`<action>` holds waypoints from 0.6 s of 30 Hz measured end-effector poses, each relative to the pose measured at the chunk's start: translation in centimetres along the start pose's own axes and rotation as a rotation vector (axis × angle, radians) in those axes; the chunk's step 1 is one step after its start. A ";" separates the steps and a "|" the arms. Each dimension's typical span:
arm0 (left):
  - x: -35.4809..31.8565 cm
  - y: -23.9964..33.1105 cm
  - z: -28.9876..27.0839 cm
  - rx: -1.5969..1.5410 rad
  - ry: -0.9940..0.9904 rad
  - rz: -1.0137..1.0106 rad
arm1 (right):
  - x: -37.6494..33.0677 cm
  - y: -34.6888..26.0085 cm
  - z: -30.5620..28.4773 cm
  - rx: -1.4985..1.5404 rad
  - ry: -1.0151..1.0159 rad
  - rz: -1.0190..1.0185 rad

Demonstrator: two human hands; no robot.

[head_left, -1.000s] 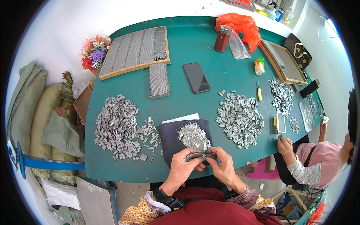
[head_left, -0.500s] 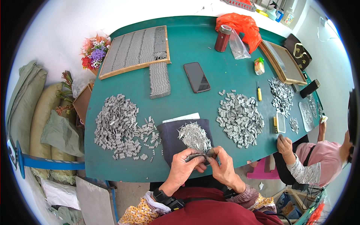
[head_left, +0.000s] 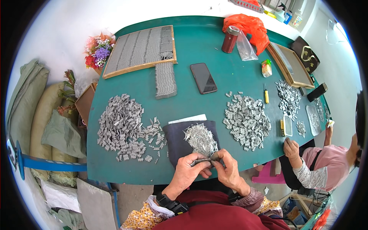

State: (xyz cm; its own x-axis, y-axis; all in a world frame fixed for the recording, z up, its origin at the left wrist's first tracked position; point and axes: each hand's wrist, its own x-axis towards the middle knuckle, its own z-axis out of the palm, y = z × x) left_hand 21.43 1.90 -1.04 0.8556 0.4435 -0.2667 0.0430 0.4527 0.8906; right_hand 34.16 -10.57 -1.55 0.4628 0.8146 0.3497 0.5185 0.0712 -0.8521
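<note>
At the table's near edge, my left hand (head_left: 188, 168) is closed round a short dark grey metal strip (head_left: 200, 161), apparently made of small linked pieces. My right hand (head_left: 229, 171) pinches at the strip's right end, thumb and forefinger together; anything smaller between those fingertips is too small to make out. Just beyond the fingers, a heap of thin silvery pins (head_left: 200, 138) lies on a dark cloth (head_left: 174, 140). To the left is a large pile of grey toothed metal pieces (head_left: 120, 124), some scattered toward the cloth. A similar pile (head_left: 247, 120) lies to the right.
A wooden tray of grey strips (head_left: 142, 50) stands at the far left, a strip block (head_left: 165, 80) before it. A phone (head_left: 203, 78), red flask (head_left: 230, 39), orange bag (head_left: 245, 27) and screwdriver (head_left: 266, 94) lie farther out. A co-worker (head_left: 326, 165) sits at the right.
The view has shifted slightly, so the table's contents sit a little differently in the picture. Both hands keep their hold, with the strip turned slightly between the fingers.
</note>
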 end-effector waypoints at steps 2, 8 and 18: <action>-0.2 0.4 0.2 -0.017 0.011 -0.001 | 0.2 -0.1 0.1 -0.002 -0.003 -0.018; -0.9 0.1 -0.8 -0.012 0.052 0.007 | 0.3 -0.2 1.1 -0.021 -0.043 -0.058; -4.2 -0.4 -5.9 -0.100 0.269 0.046 | 4.7 0.5 2.4 -0.615 -0.135 -0.166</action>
State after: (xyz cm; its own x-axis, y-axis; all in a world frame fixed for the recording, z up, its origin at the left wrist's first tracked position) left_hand 14.75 4.39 -2.43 0.6870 0.6488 -0.3272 -0.0549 0.4954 0.8670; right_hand 34.83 -5.32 -1.26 0.2676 0.8890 0.3717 0.9108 -0.1076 -0.3985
